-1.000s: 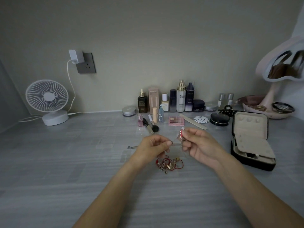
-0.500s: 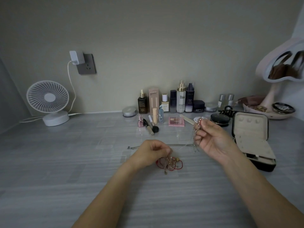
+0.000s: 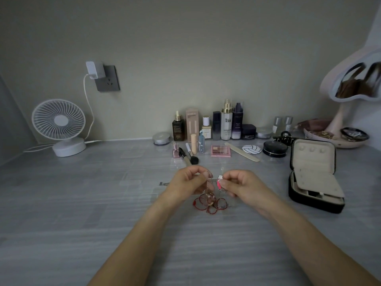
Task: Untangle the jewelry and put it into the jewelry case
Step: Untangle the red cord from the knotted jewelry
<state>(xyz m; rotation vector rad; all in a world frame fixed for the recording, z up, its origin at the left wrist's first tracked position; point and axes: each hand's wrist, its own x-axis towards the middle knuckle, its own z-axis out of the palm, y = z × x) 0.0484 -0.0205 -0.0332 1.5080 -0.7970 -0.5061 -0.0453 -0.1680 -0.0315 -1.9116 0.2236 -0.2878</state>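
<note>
The left hand point(image 3: 188, 182) has its grip pinched on a thin chain point(image 3: 207, 183); the right hand point(image 3: 242, 185) grips a pink charm point(image 3: 219, 184). Just below lies a red cord jewelry tangle point(image 3: 206, 203) on the bench point(image 3: 103, 203), left of the open jewelry case point(image 3: 312, 159).

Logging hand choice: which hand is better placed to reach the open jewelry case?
Likely right: the right hand, pinching a pink charm, is nearer the jewelry case; the left hand is farther.

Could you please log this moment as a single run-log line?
stage: untangling | left hand: pinches chain | right hand: pinches pink charm | tangle: on table | case: open
</note>
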